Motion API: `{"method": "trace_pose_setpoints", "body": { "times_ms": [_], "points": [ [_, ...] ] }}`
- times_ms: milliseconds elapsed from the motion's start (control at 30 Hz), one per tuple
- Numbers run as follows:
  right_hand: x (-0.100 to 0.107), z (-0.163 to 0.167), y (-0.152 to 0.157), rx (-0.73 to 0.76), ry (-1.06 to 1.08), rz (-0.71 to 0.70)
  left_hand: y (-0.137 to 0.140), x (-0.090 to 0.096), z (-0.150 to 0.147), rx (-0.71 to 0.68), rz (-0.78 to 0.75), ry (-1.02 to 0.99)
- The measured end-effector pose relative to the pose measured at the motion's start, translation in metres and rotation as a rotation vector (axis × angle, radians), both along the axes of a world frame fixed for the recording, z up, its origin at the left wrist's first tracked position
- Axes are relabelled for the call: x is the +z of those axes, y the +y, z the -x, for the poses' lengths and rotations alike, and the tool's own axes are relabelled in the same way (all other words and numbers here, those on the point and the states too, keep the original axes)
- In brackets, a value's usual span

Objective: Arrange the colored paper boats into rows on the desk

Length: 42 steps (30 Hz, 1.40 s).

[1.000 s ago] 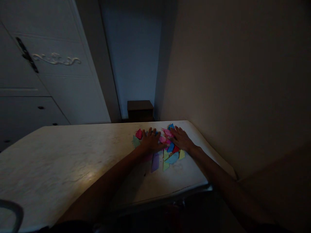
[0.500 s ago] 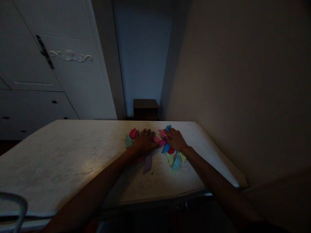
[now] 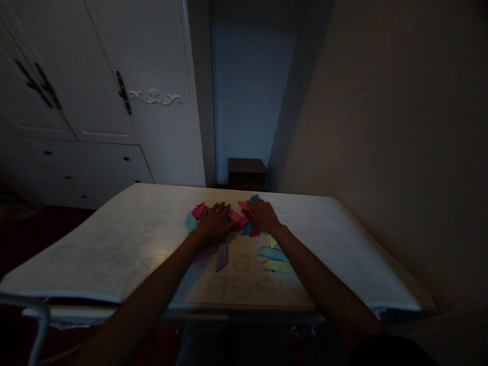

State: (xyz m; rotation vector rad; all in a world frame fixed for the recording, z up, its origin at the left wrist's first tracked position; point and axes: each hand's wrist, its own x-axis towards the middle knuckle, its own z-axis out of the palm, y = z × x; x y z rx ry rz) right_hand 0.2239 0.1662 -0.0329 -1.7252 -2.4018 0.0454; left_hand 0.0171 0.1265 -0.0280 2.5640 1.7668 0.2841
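Note:
My left hand (image 3: pixel 215 222) lies palm down with its fingers spread, covering part of a cluster of coloured pieces that look like folded paper. A magenta piece (image 3: pixel 198 210) and a pale green piece (image 3: pixel 191 222) stick out on its left, and a purple strip (image 3: pixel 221 257) lies below it. Between the hands is a pink piece (image 3: pixel 240 220). My right hand (image 3: pixel 263 214) rests flat, fingers apart, over more pieces; a blue one (image 3: pixel 247 229) and a red one (image 3: pixel 255 232) show beside it. Near my right forearm lie a light blue strip (image 3: pixel 271 253) and a yellow-green strip (image 3: pixel 277 266).
The pieces lie on a pale table (image 3: pixel 145 229). A white cabinet (image 3: pixel 163 137) stands beyond it at left, a bare wall (image 3: pixel 381 127) rises at right, and a small brown box-like stand (image 3: pixel 247 165) is behind. A curved metal rail (image 3: pixel 43 325) shows at lower left.
The camera view has turned left. Both hands stay flat on the pieces. By my right forearm, the fanned pale pieces now appear as strips lying crosswise.

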Motion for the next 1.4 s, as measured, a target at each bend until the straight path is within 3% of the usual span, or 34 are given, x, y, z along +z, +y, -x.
{"method": "trace_pose_setpoints", "body": {
  "times_ms": [233, 433, 667, 967, 1100, 1200, 1300, 1400],
  "points": [
    [0.002, 0.033, 0.006, 0.073, -0.024, -0.056, -0.008, 0.001, 0.044, 0.072, -0.069, -0.117],
    [0.013, 0.037, 0.000, 0.076, -0.057, -0.049, -0.018, -0.001, 0.054, 0.095, -0.120, -0.072],
    [0.034, 0.010, -0.017, -0.051, -0.122, 0.073, -0.025, -0.011, 0.053, 0.208, -0.161, -0.076],
    [0.059, -0.051, -0.044, -0.189, -0.177, 0.204, -0.016, -0.010, 0.057, 0.100, -0.198, -0.246],
    [0.058, -0.067, -0.044, -0.076, -0.099, 0.115, -0.012, -0.013, 0.059, -0.001, -0.154, -0.470],
    [0.048, -0.065, -0.035, 0.141, 0.012, 0.041, -0.009, -0.013, 0.062, -0.077, -0.187, -0.645],
    [0.036, -0.047, -0.024, 0.317, 0.140, 0.020, -0.006, -0.011, 0.066, -0.092, -0.263, -0.815],
    [0.027, -0.016, -0.014, 0.389, 0.225, 0.035, -0.001, -0.010, 0.071, -0.014, -0.316, -0.937]
  ]
}}
